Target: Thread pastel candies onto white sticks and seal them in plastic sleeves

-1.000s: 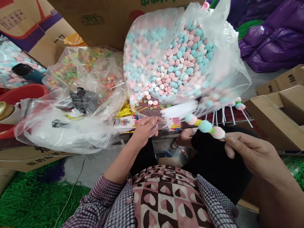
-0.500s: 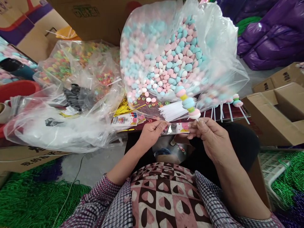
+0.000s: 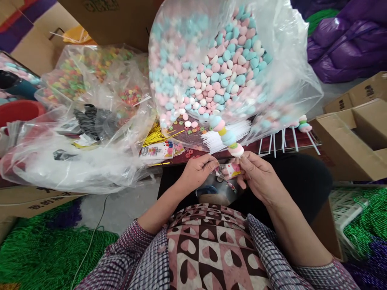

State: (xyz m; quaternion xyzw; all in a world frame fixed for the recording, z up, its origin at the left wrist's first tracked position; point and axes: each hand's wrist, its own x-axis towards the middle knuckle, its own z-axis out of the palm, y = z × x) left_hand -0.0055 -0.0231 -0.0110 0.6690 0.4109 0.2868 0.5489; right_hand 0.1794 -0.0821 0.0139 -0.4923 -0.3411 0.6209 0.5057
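Note:
Between my hands is a small clear printed plastic bag (image 3: 232, 170), crumpled toward its left end. My left hand (image 3: 198, 171) pinches that left end between thumb and fingers. My right hand (image 3: 256, 171) grips the stick of a candy skewer (image 3: 228, 137) and the bag's right end. Pink, blue and white marshmallows with yellow and green rings are threaded on the skewer, which leans up and to the left. Most of its stick is hidden by my right fingers. White sticks (image 3: 226, 135) lie in a bundle just behind it.
A big clear bag of pastel marshmallows (image 3: 223, 76) stands behind. To its left are a bag of colourful ring candies (image 3: 90, 76), gold twist ties (image 3: 157, 135) and printed bags (image 3: 157, 151). Finished skewers (image 3: 304, 125) lie right, beside an open carton (image 3: 356, 137).
The plastic bag was stretched flat between my hands and is now crumpled, with my hands closer together. The skewer has shifted left and slightly down in view.

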